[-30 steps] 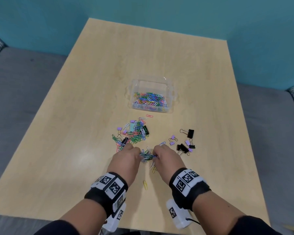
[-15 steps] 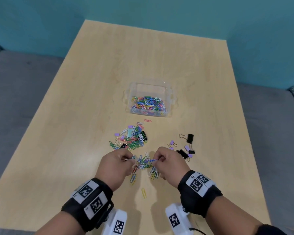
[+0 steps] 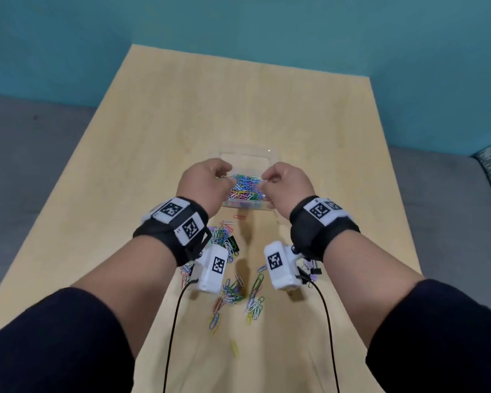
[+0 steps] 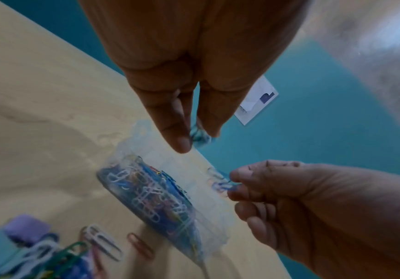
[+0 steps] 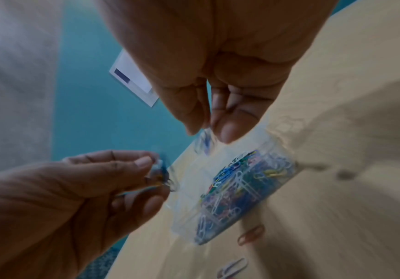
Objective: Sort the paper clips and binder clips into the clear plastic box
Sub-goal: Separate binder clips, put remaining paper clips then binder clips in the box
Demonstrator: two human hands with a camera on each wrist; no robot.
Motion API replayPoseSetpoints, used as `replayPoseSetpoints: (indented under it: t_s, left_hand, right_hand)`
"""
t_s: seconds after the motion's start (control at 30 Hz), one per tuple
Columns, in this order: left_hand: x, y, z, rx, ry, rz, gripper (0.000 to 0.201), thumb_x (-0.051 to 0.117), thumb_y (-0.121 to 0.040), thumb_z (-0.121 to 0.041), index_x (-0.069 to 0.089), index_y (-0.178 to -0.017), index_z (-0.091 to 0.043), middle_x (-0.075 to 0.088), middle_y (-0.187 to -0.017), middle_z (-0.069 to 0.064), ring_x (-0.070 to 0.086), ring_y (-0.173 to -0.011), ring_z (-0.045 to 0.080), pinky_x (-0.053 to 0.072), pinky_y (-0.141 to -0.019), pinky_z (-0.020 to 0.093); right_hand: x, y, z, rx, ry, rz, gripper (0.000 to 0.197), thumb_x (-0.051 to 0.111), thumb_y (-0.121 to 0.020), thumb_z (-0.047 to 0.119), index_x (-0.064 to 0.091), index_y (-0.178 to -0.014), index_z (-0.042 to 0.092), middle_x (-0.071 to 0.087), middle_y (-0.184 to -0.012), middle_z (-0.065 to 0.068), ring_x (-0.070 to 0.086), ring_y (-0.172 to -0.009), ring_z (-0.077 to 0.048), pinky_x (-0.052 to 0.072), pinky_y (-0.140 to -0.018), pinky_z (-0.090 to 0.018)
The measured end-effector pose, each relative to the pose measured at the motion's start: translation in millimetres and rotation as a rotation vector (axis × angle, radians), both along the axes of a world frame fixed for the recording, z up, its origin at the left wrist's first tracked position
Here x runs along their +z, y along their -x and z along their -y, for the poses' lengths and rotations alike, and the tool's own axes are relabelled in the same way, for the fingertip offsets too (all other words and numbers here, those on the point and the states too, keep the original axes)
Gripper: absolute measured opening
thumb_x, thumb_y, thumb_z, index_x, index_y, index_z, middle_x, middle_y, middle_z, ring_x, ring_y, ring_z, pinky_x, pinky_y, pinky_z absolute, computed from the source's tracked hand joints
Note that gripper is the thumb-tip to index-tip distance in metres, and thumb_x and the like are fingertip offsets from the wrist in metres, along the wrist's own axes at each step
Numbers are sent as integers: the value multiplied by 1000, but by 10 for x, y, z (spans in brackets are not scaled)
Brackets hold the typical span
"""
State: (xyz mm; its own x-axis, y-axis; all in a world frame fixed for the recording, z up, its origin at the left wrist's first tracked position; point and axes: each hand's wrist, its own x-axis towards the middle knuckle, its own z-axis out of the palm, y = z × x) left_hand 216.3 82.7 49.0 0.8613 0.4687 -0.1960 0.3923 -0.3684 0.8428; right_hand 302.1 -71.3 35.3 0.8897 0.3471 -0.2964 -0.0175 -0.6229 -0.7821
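We hold both hands over the clear plastic box (image 3: 243, 207) at frame centre, left hand (image 3: 203, 184) and right hand (image 3: 287, 184) each pinching paper clips (image 4: 200, 136); next, we let go.

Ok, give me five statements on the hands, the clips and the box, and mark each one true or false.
1. Both hands are over the clear plastic box. True.
2. The left hand is open and holds nothing. False: its fingertips pinch paper clips.
3. The right hand pinches paper clips. True.
4. The box holds only black binder clips. False: it holds coloured paper clips; no binder clip shows in it.
5. The table is bare of clips. False: loose paper clips and binder clips lie nearer the person.
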Motion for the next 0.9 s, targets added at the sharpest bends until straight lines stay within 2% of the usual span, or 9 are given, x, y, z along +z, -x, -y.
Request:
replayPoseSetpoints:
  t_s: [0.1,0.2,0.27,0.4,0.5,0.63,0.73,0.8,0.9]
  left_hand:
    - [-102,196,-86,2,-102,-85,35,66,-82,-24,62,-117,-25,63,-113,-1,67,-86,24,52,-87,41]
    - [-162,656,21,-17,-175,-105,29,62,-85,-20,63,-113,-24,62,-108,0,64,-85,19,50,-85,33]
    - [-216,1040,218,-137,-271,-117,25,61,-85,-17,65,-109,-21,60,-103,1,59,-87,19,44,-79,26]
    - [-494,1605,581,-435,-500,-169,27,60,-83,-18,59,-110,-18,56,-110,0,54,-95,24,46,-84,34]
    - [-676,1764,706,-550,-645,-203,43,61,-81,-24,52,-123,-19,54,-123,1,50,-100,27,49,-86,37]
    - [-736,1837,702,-656,-716,-155,42,53,-84,-28,51,-124,-17,52,-126,0,49,-99,27,48,-84,39]
    - [-648,1923,644,-573,-626,-150,43,69,-75,-35,55,-113,-19,54,-113,0,52,-92,26,46,-82,33]
    - [-595,1994,633,-484,-486,-218,59,72,-71,-46,49,-121,-23,48,-110,-1,49,-95,24,47,-81,33]
    - [-602,2026,702,-494,-441,-319,78,69,-72,-53,31,-135,-28,37,-114,-5,42,-102,20,45,-86,34]
  right_hand:
    - [5,139,126,103,197,155,24,57,-85,17,64,-108,18,68,-103,-6,64,-92,-27,51,-85,-36]
    - [-9,609,348,363,355,276,32,45,-90,10,61,-118,12,62,-114,-11,60,-101,-31,47,-85,-35]
    - [-50,984,457,592,451,287,36,42,-86,5,54,-120,11,56,-114,-9,54,-104,-30,46,-83,-36]
    - [-208,1542,572,828,621,389,65,47,-77,-1,33,-140,-3,35,-144,-23,31,-136,-36,35,-107,-41]
    - [-324,1811,625,815,704,418,67,45,-74,3,35,-139,-10,32,-146,-32,29,-138,-44,29,-113,-47]
    - [-422,2015,785,815,632,392,63,56,-66,8,53,-128,-4,53,-132,-25,49,-126,-39,47,-99,-44]
    - [-354,2029,944,718,461,342,55,57,-80,11,45,-133,9,50,-130,-9,49,-121,-29,50,-94,-37]
    - [-289,2011,1036,588,465,276,53,52,-89,22,35,-139,20,44,-127,-1,45,-114,-25,47,-89,-34]
    - [-321,2005,1061,505,478,148,65,58,-86,40,23,-140,32,35,-118,3,43,-107,-20,45,-84,-31]
